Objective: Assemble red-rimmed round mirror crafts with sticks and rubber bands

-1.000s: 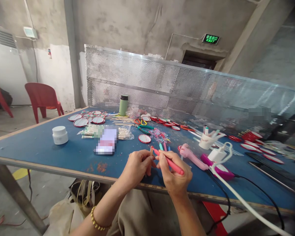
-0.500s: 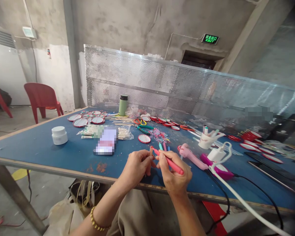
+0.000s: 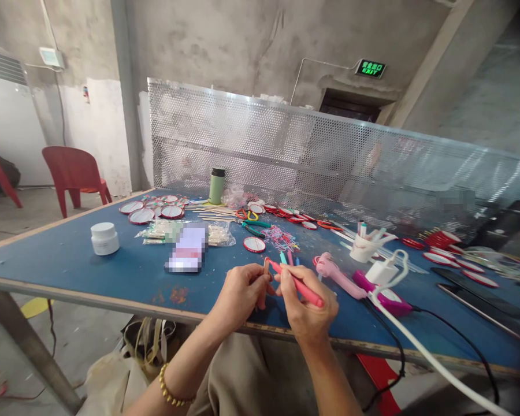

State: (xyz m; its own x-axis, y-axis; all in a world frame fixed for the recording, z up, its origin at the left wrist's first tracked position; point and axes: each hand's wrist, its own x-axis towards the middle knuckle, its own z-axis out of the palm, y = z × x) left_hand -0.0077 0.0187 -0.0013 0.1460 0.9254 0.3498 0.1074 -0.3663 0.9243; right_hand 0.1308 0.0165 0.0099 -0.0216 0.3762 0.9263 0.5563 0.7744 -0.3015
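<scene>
A red pen-like tool (image 3: 298, 284) is held in the closed grip of the right hand (image 3: 305, 306), above the near edge of the blue tabletop (image 3: 69, 254). Its tip is set against a small wooden stick (image 3: 266, 267), which is pinched between the fingers of the left hand (image 3: 239, 294). Just beyond the hands, a pink glue gun (image 3: 335, 273) is laid on the tabletop, with a white charger (image 3: 383, 270) beside it. A white jar (image 3: 104, 238) is seen near the left edge.

A jar (image 3: 104, 238) sits on the table (image 3: 69, 260), left of the bottle (image 3: 217, 186).
</scene>
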